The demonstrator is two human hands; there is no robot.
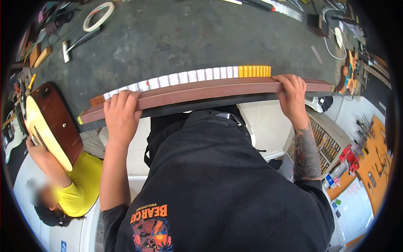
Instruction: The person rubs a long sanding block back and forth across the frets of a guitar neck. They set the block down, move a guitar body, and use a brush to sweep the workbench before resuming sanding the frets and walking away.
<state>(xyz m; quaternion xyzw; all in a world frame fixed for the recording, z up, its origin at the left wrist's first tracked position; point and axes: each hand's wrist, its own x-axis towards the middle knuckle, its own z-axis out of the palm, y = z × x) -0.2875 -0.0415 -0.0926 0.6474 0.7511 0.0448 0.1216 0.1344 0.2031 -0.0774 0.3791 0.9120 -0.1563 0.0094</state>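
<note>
A long reddish-brown bar (205, 90), which looks like a sanding beam faced with sandpaper, lies across the near edge of the workbench. Near its left end, my left hand (121, 111) is closed over it, fingers on top and thumb at the near side. Toward the right end, my right hand (292, 96) grips it the same way. Just behind the bar runs a fretboard (184, 78) covered in white strips with dark lines between them. Its right end carries yellow strips (254, 71), and a brown wooden piece (97, 100) shows at its left. The bar hides the near side of the fretboard.
A hammer (77, 45) and a tape roll (98, 17) lie on the dark bench (189, 38). A saw (287, 11) is at the far edge. At left, a person in a yellow shirt (86, 182) holds an acoustic guitar (54, 126). Tools hang on an orange board (375, 159).
</note>
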